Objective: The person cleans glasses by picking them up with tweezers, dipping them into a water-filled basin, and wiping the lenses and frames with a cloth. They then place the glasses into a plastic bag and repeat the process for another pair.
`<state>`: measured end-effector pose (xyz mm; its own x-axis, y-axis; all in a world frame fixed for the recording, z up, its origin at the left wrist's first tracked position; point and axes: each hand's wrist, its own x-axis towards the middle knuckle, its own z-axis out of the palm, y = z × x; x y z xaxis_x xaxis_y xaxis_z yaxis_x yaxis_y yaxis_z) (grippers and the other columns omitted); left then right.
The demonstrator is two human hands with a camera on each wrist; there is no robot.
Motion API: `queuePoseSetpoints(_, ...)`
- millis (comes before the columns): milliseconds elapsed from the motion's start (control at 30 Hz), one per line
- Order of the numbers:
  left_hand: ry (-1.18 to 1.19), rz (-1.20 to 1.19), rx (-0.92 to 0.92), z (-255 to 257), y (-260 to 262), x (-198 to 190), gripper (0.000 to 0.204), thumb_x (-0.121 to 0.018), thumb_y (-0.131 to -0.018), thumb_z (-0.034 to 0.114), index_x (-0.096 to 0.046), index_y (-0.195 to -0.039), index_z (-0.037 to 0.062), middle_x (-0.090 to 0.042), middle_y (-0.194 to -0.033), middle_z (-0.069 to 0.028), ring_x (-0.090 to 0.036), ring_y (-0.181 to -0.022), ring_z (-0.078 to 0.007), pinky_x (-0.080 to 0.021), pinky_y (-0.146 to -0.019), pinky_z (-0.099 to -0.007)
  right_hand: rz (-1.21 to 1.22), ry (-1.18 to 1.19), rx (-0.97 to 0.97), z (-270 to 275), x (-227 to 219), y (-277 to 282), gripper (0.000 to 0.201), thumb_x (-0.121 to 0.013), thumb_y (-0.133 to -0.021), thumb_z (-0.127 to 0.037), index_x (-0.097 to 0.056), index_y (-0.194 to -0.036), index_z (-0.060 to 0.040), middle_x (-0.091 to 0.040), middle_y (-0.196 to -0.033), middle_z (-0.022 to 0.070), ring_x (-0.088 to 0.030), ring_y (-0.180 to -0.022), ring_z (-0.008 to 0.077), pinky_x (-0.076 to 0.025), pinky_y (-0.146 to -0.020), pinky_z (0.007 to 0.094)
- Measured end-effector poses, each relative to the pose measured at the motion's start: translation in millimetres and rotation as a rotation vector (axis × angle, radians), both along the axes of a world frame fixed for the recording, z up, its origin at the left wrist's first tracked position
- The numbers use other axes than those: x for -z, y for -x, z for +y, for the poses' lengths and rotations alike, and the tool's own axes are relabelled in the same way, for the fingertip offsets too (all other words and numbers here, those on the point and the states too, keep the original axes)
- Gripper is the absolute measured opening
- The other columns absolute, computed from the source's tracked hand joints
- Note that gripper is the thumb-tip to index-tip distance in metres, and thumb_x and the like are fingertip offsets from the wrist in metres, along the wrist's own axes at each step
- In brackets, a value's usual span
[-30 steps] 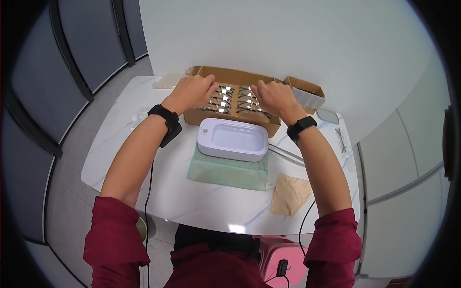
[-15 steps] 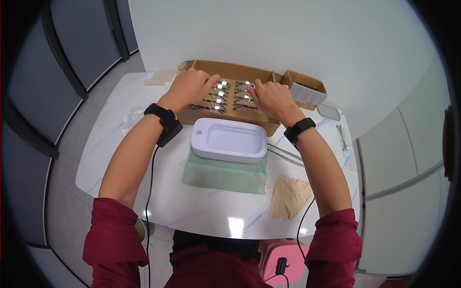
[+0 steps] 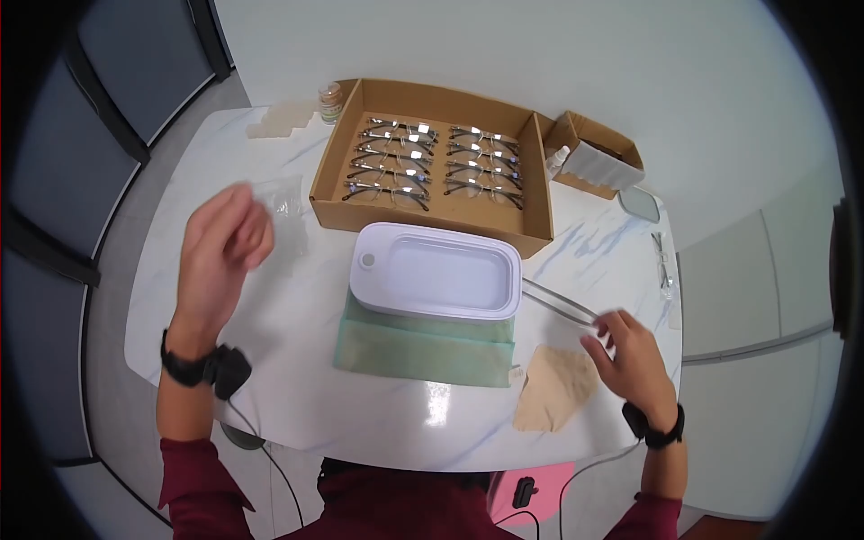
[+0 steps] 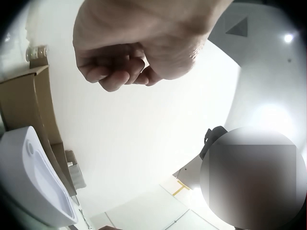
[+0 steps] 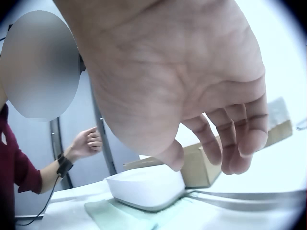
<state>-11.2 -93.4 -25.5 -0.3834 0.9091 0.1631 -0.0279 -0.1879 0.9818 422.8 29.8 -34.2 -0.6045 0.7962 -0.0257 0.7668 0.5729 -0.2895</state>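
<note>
Holds the right hand (image 3: 637,364), with bent fingers apart, just beside metal tongs (image 3: 560,298) seemingly angled for easy reach, and the left hand (image 3: 214,261) with empty fingers curled together.

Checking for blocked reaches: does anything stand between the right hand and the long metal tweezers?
Nothing visible does. The right hand has its fingertips by the end of the metal tweezers away from the white tub; contact is unclear. The beige cloth lies nearer the person.
</note>
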Motion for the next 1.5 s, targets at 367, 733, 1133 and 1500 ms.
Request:
queuePoseSetpoints(367, 0.166, 0.369, 0.574, -41, -68, 14, 0.014, -0.069, -0.092, 0.015, -0.063, -0.088, 0.002, -0.06, -0.07, -0.0044, -0.056, -0.061, -0.016, -0.045, -0.059, -0.0277, 0.07, 0.413, 0.538, -32, 71, -64, 0.032, -0.075, -0.082, -0.015, -0.058, -0.101, 0.005, -0.058, -0.079, 0.0109, -0.054, -0.069, 0.0179, -0.047, -0.063, 0.0314)
queuePoseSetpoints(733, -0.396, 0.685, 0.603, -1, -222, 46, 0.062, -0.068, -0.091, 0.04, -0.049, -0.135, 0.0012, -0.055, -0.126, -0.0196, -0.051, -0.123, -0.0306, -0.03, -0.113, -0.0463, 0.541, 0.295, -0.024, -101, -4, -19, 0.022, -0.074, -0.084, -0.006, -0.058, -0.096, 0.0017, -0.066, -0.077, 0.0107, -0.063, -0.069, 0.0169, -0.048, -0.064, 0.0274)
queuePoseSetpoints(1133, -0.143, 0.37, 0.623, -17, -240, 40, 0.023, -0.061, -0.098, 0.023, -0.06, -0.097, 0.0002, -0.059, -0.065, -0.0148, -0.054, -0.053, -0.0275, -0.042, -0.053, -0.0355, 1.272, 1.006, 0.404, -117, 35, -23, 0.012, -0.062, -0.098, -0.014, -0.059, -0.097, -0.002, -0.069, -0.092, 0.0046, -0.064, -0.082, 0.0069, -0.05, -0.076, 0.0221)
queuePoseSetpoints(1500, -0.083, 0.278, 0.542, -12, -269, 50, 0.026, -0.058, -0.101, 0.025, -0.055, -0.105, 0.0002, -0.05, -0.057, -0.01, -0.044, -0.048, -0.0149, -0.032, -0.048, -0.0354, 1.073, 0.23, 0.451, -131, 49, -46, 0.017, -0.048, -0.105, -0.015, -0.048, -0.092, -0.0036, -0.057, -0.075, -0.0026, -0.043, -0.066, 0.0002, -0.035, -0.056, 0.021)
